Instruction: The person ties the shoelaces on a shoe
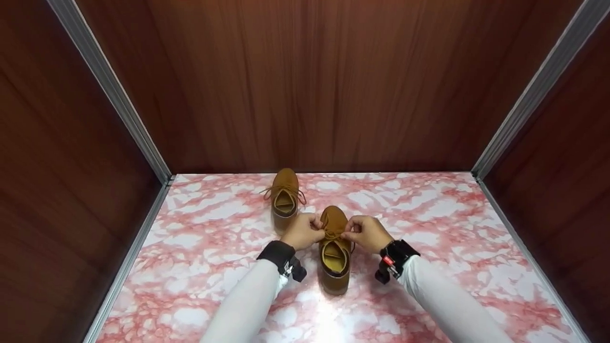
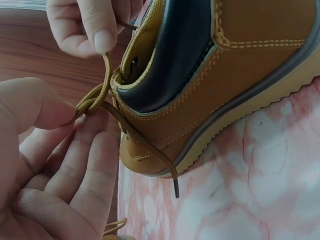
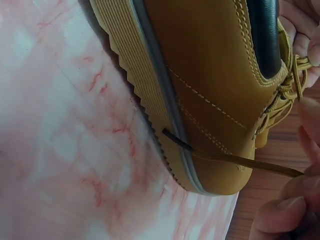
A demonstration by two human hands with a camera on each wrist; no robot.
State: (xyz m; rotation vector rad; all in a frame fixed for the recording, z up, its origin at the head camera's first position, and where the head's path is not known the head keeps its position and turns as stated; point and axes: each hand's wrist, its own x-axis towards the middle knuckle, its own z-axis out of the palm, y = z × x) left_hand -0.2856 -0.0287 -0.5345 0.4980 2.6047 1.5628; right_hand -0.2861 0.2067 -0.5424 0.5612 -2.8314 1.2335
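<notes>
A tan lace-up shoe (image 1: pixel 335 284) with a dark padded collar stands upright on the floor, toe away from me. On its left side my left hand (image 1: pixel 303 231) pinches the shoelace (image 2: pixel 93 103) between thumb and fingers, close above the tongue. My right hand (image 1: pixel 368 234) is on the other side and pinches another part of the lace, which runs up taut to its thumb in the left wrist view. One dark-tipped lace end (image 2: pixel 172 180) hangs down the shoe's side. In the right wrist view, a second lace end (image 3: pixel 225 158) crosses the shoe's other side.
A matching tan shoe (image 1: pixel 286 179) stands farther forward on the left, its laces spread to both sides. The surface (image 1: pixel 219 286) is red-and-white marbled. Dark wood panels (image 1: pixel 314 85) with grey metal edging (image 1: pixel 128 114) enclose it at the back and sides.
</notes>
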